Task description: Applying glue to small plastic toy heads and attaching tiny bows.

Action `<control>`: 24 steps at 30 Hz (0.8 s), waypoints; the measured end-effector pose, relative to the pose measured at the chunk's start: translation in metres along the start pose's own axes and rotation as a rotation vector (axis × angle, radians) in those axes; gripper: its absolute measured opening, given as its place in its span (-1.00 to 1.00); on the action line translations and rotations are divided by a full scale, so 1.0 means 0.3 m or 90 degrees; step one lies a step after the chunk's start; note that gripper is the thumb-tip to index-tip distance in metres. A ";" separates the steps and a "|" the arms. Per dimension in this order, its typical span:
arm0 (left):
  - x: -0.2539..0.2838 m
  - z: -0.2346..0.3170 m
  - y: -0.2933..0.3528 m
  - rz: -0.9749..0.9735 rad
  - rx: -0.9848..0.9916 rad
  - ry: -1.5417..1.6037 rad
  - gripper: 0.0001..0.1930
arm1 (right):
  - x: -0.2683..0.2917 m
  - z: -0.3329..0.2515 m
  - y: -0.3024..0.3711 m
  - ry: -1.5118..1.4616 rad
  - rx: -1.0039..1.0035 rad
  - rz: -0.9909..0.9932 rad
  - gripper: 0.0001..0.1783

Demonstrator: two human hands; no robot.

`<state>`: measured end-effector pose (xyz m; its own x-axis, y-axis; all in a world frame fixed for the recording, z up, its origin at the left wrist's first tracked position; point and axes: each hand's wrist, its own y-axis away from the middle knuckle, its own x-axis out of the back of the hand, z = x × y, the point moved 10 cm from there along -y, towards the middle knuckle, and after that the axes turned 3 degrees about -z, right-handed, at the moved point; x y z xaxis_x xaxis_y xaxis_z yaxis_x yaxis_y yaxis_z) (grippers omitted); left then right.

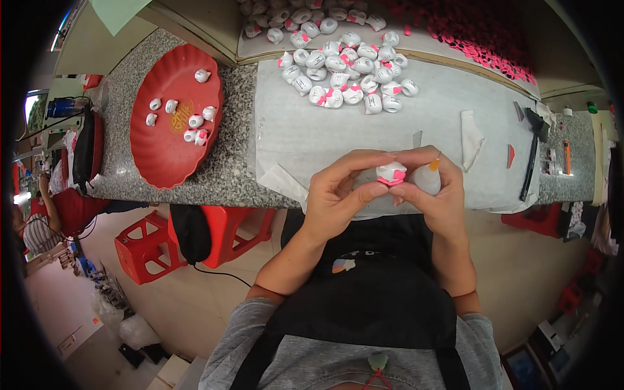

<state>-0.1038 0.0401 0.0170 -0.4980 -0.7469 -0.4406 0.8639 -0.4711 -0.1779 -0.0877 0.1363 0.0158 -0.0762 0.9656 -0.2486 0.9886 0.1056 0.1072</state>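
Close to the table's front edge, a small white figurine head (pixel 391 170) with pink parts is pinched between the fingertips of both my hands. My left hand (pixel 335 195) has its thumb and fingers closed on the left side of it. My right hand (pixel 445 201) grips the other side and also keeps a whitish squeeze bottle (pixel 426 181) with an orange needle tip against its palm. The tip points up and away from me. Farther off on the white paper sheet (pixel 286 136) lies a pile of similar white heads (pixel 351 62), several with pink bows.
To the left stands a red scalloped tray (pixel 146 146) with several white heads in it. Many small pink pieces (pixel 478 39) fill the back right shelf. A folded white cloth (pixel 471 140) and a black tool (pixel 530 162) lie right. Red stools (pixel 146 250) stand below left.
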 end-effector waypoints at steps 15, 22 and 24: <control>-0.007 -0.002 0.015 0.011 -0.015 0.030 -0.78 | 0.008 -0.008 0.036 -0.050 0.045 0.068 -0.74; -0.022 0.006 0.003 -0.035 0.018 -0.006 -0.73 | 0.009 -0.011 0.033 -0.060 0.046 0.060 -0.75; -0.019 0.010 0.004 -0.025 0.014 -0.007 -0.73 | 0.007 -0.013 0.031 -0.066 0.042 0.064 -0.75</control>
<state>-0.1002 0.0423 0.0219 -0.5320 -0.7332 -0.4235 0.8422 -0.5099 -0.1751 -0.0791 0.1402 0.0199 0.0333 0.9407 -0.3377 0.9972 -0.0089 0.0736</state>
